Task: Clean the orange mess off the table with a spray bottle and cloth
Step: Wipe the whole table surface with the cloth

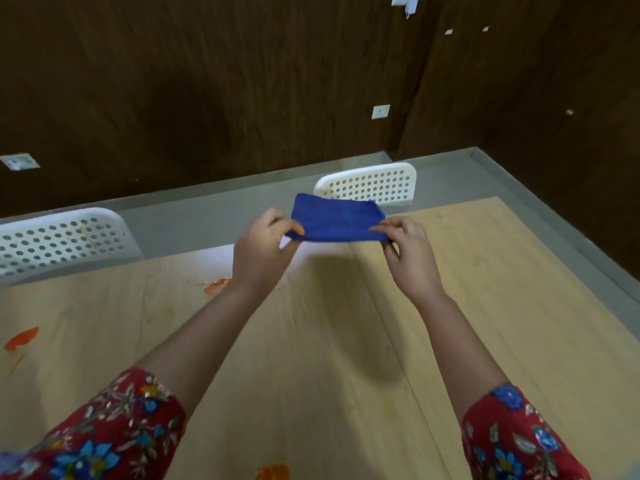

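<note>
Pinching folded blue cloth (337, 218) at both ends, left hand (265, 244), right hand (408, 249), above light wooden table (346, 341), orange smears (217, 285) left.

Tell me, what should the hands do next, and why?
Probably lower the folded blue cloth, pinched by the left hand and right hand, onto the orange smear nearest the left hand; the light wooden table shows more smears.

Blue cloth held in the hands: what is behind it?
The white perforated chair back shows behind the blue cloth, which covers its lower left part.
</note>
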